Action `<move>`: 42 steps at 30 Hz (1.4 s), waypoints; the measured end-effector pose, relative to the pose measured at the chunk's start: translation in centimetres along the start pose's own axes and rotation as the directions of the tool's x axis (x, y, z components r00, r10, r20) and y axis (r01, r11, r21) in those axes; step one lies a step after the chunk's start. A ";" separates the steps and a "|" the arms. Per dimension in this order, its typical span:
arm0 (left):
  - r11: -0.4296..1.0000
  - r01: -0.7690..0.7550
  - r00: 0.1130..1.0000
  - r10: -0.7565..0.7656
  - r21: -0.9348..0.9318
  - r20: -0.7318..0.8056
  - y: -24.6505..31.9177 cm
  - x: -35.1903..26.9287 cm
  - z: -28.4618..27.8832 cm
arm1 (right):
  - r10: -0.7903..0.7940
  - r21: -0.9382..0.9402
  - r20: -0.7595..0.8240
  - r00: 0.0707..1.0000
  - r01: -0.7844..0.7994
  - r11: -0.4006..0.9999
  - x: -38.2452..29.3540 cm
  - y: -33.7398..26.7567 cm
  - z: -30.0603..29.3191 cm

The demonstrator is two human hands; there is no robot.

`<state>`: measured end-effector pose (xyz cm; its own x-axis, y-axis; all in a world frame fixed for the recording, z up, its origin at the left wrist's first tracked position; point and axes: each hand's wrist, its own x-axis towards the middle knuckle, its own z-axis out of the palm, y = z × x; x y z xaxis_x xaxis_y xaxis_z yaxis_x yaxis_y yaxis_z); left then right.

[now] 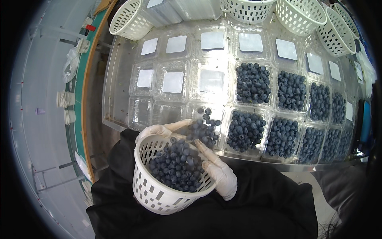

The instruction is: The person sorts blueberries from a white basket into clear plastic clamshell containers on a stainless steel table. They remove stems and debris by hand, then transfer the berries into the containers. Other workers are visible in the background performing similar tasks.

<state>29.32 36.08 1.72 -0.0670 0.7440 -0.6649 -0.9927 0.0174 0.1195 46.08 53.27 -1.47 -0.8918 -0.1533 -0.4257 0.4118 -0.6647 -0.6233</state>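
Note:
A white perforated plastic basket (167, 200) full of blueberries (176, 167) is tilted toward the table over my lap. My left hand (155, 131), in a whitish glove, is at the basket's far left rim, fingers stretched toward the clamshell beyond. On the basket's right side is my gloved right hand (218, 173), its thumb and fingers apart at the rim. Blurred blueberries (203, 131) pass between the hands into a clear plastic clamshell (215, 113). To its right stands a clamshell filled with blueberries (246, 131). Whether either hand's hidden fingers grip the basket is unclear.
Rows of clear clamshells cover the metal table (116, 89), several filled with blueberries (253, 83), others with white pads (173, 82). White baskets (301, 18) and stacked clamshells (194, 9) line the far side. A dark-clothed person's part (343, 191) shows at the right.

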 end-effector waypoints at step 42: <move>0.962 0.188 0.981 -0.174 0.195 -0.089 12.6 5.8 2.6 | 0.028 0.436 -0.003 1.000 -0.024 0.899 8.3 -9.4 -2.1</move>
<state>16.70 42.32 1.32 0.0981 0.6673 -0.7383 -0.9484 0.2874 0.1337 35.17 59.80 -0.56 -0.8793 -0.1702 -0.4448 0.3104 -0.9132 -0.2641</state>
